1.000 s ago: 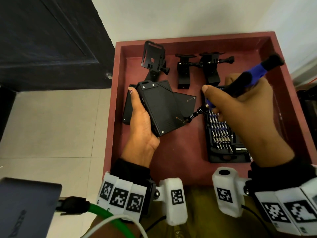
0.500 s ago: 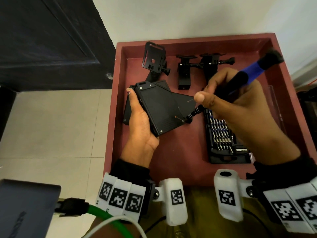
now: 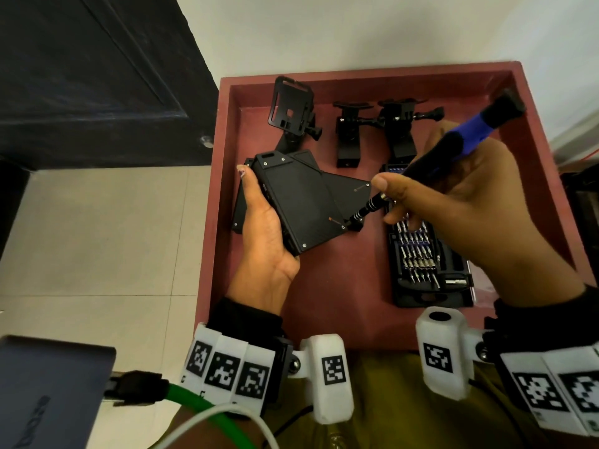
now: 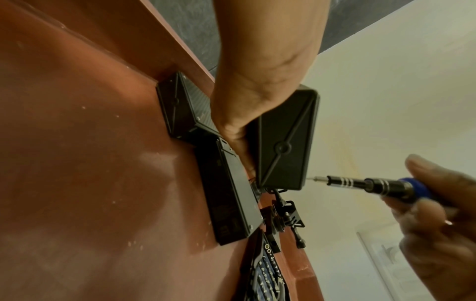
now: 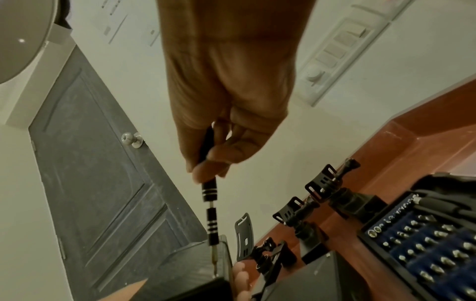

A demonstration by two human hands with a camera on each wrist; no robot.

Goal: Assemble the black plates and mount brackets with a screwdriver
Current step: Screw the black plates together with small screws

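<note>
My left hand [image 3: 264, 241] grips a black plate [image 3: 299, 205] above the red tray [image 3: 324, 303], fingers curled underneath it. My right hand [image 3: 460, 202] pinches the screwdriver [image 3: 431, 163], its tip at the plate's near right corner

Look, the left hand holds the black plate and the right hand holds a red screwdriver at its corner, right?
Not quite: the screwdriver has a blue and black handle, not red, as the head view shows. The rest holds: the left hand holds the black plate, and the right hand puts the screwdriver tip at its corner.
</note>
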